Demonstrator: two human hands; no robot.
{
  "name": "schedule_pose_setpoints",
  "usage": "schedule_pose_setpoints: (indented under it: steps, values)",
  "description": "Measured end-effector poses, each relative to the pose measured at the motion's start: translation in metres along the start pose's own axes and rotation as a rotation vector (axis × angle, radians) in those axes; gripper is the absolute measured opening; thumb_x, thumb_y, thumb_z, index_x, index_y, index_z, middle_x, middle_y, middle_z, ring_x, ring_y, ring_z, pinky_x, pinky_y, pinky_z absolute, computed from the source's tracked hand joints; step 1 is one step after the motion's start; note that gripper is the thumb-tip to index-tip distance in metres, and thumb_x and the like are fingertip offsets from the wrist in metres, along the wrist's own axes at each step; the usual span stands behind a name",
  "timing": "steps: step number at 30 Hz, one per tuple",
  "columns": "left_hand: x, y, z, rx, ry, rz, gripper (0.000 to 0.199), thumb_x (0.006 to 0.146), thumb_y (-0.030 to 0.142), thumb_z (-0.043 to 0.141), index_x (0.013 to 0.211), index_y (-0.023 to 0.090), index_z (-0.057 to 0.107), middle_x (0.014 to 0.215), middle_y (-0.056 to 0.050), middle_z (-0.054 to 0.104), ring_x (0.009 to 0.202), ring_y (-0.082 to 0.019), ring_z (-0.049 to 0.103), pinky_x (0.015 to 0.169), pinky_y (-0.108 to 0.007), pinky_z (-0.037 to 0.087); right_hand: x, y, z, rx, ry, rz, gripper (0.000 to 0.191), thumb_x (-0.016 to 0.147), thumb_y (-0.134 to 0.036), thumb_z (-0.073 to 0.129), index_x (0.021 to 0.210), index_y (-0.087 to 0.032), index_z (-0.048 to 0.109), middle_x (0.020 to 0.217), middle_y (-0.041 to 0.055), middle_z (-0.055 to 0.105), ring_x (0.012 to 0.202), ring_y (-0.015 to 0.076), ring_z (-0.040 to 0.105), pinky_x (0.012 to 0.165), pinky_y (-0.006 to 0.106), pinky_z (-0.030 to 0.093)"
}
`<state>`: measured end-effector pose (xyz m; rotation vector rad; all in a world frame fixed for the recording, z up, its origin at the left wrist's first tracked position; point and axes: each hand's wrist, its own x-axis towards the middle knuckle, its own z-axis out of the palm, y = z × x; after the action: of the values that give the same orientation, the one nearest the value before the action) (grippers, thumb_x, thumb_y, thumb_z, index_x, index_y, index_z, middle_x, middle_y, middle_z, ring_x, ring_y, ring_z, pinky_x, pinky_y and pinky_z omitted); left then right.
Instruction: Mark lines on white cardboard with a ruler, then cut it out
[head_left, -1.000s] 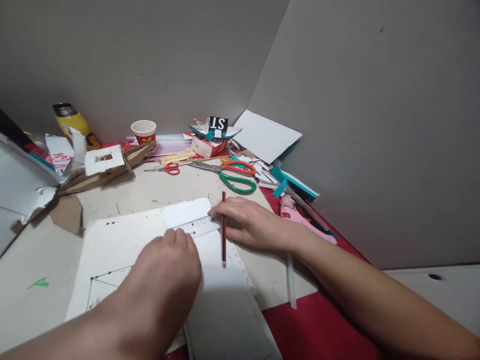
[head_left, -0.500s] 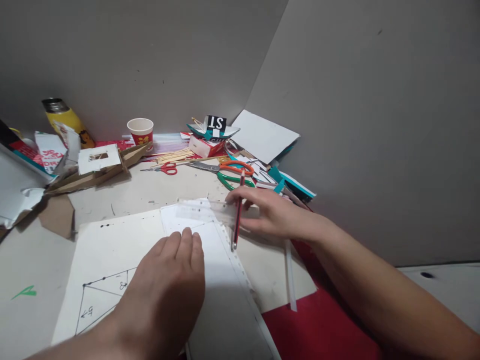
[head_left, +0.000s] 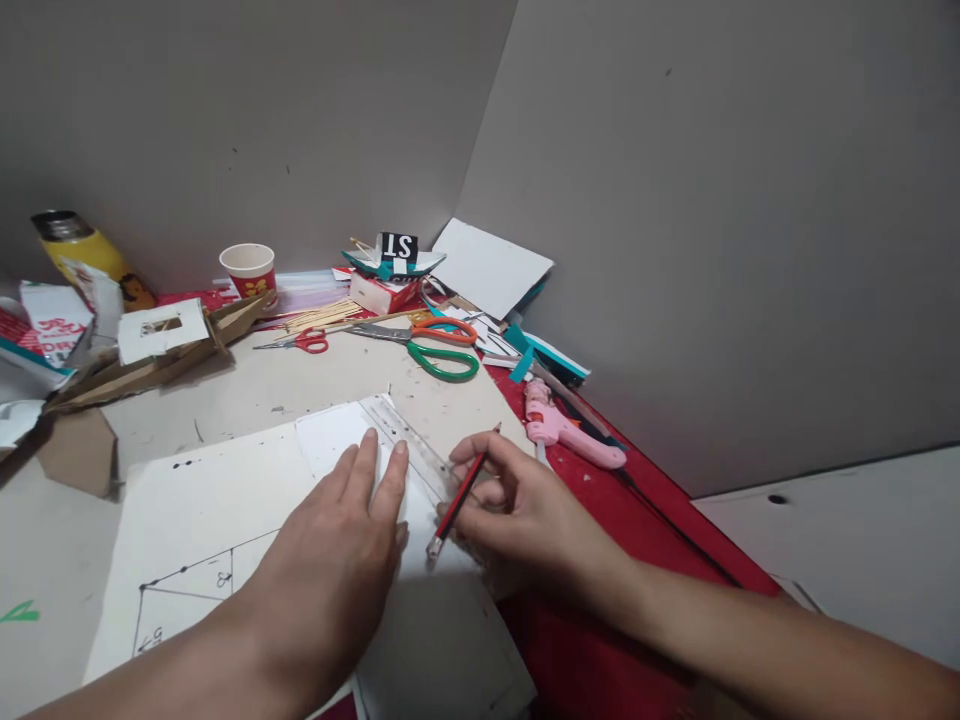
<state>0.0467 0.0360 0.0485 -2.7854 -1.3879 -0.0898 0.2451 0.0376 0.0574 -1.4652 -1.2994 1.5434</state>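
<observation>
Head view, left hand (head_left: 334,550) open, fingers at edge of ruler (head_left: 422,456), right hand (head_left: 529,505), fingers gripping pencil (head_left: 460,504)

We observe matt brown cardboard (head_left: 79,450) at 9 o'clock; on the large scissors (head_left: 406,336) near centre, metal blades (head_left: 379,331) and glossy handles (head_left: 446,378); at 4, a smooth pink plastic glue gun (head_left: 576,437); toward 7, a clear plastic ruler (head_left: 412,447).

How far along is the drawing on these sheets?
Already done: black lines and dots on the off-white paper sheet. In hand: the clear plastic ruler, slanted over the smaller white sheet, and the red-and-black striped pencil in the right hand. Probably left: ruling the next line; the pencil tip points away from the paper.
</observation>
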Motion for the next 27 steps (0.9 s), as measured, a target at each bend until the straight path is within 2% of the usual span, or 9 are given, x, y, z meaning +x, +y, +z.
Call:
schedule_pose_setpoints:
  steps: [2,5,9,12,15,18,21,24,27]
  values:
    - [0.002,0.000,0.003,-0.011,-0.032,0.015,0.052,0.095,0.022,0.035,0.142,0.001,0.046,0.150,-0.033,0.037,0.138,-0.042,0.039,0.105,-0.053,0.045,-0.001,0.006,0.003,-0.040,-0.017,-0.026,0.035,0.066,-0.023,0.067,0.094,-0.024,0.045,0.058,-0.0097,0.052,0.047,0.0087,0.047,0.044,0.018,0.036]
    - [0.005,-0.004,0.005,0.000,-0.079,0.027,0.052,0.098,0.028,0.036,0.140,0.002,0.049,0.151,-0.031,0.037,0.140,-0.041,0.034,0.109,-0.053,0.040,-0.001,0.011,0.000,-0.282,-0.069,-0.178,0.031,0.068,-0.017,0.065,0.095,-0.023,0.051,0.073,-0.0030,0.062,0.063,0.0122,0.057,0.052,0.021,0.042]
    - [0.008,-0.007,0.006,-0.021,-0.083,0.031,0.053,0.097,0.030,0.040,0.143,0.004,0.047,0.154,-0.027,0.035,0.142,-0.039,0.031,0.112,-0.053,0.037,0.009,0.010,-0.012,-0.457,-0.018,-0.312,0.024,0.074,-0.019,0.067,0.094,-0.022,0.055,0.076,-0.0014,0.065,0.061,0.0118,0.056,0.052,0.022,0.041]
    - [0.012,-0.005,0.007,-0.039,-0.088,0.047,0.058,0.096,0.037,0.045,0.145,0.007,0.046,0.155,-0.027,0.033,0.143,-0.040,0.030,0.111,-0.054,0.037,0.021,0.001,-0.021,-0.304,0.043,-0.399,0.014,0.089,-0.035,0.059,0.091,-0.021,0.054,0.072,-0.0008,0.063,0.061,0.0125,0.058,0.055,0.024,0.045]
    - [0.015,-0.004,0.007,-0.035,-0.114,0.051,0.061,0.095,0.043,0.048,0.144,0.006,0.048,0.153,-0.029,0.035,0.142,-0.042,0.031,0.111,-0.054,0.038,0.036,-0.013,-0.025,-0.064,0.022,-0.412,0.039,0.095,-0.058,0.045,0.095,-0.020,0.056,0.066,-0.0008,0.062,0.053,0.0123,0.058,0.050,0.025,0.047]
    - [0.017,-0.005,0.007,-0.035,-0.122,0.052,0.062,0.094,0.042,0.048,0.144,0.005,0.047,0.152,-0.028,0.037,0.142,-0.041,0.032,0.112,-0.054,0.037,0.051,-0.019,-0.022,0.057,0.030,-0.398,0.055,0.088,-0.068,0.049,0.103,-0.017,0.064,0.058,-0.0028,0.059,0.044,0.0106,0.053,0.042,0.023,0.044]
    - [0.019,-0.006,0.008,-0.064,-0.117,0.045,0.065,0.094,0.045,0.046,0.146,0.006,0.045,0.153,-0.024,0.038,0.142,-0.040,0.034,0.112,-0.053,0.037,0.065,-0.014,-0.014,0.146,0.079,-0.363,0.051,0.085,-0.063,0.058,0.096,-0.015,0.069,0.061,-0.0008,0.062,0.046,0.0100,0.056,0.042,0.022,0.047]
    - [0.021,-0.007,0.010,-0.084,-0.112,0.027,0.067,0.093,0.048,0.046,0.146,0.007,0.045,0.154,-0.021,0.039,0.142,-0.039,0.034,0.112,-0.053,0.037,0.073,-0.005,-0.007,0.219,0.117,-0.322,0.031,0.079,-0.046,0.070,0.087,-0.016,0.067,0.068,0.0014,0.068,0.055,0.0122,0.064,0.047,0.022,0.053]
    - [0.022,-0.009,0.013,-0.101,-0.106,0.028,0.068,0.093,0.050,0.044,0.145,0.007,0.045,0.155,-0.019,0.037,0.143,-0.037,0.032,0.113,-0.052,0.036,0.076,-0.003,-0.006,0.260,0.128,-0.263,0.020,0.074,-0.030,0.075,0.083,-0.018,0.063,0.064,-0.0009,0.068,0.059,0.0127,0.066,0.051,0.022,0.057]
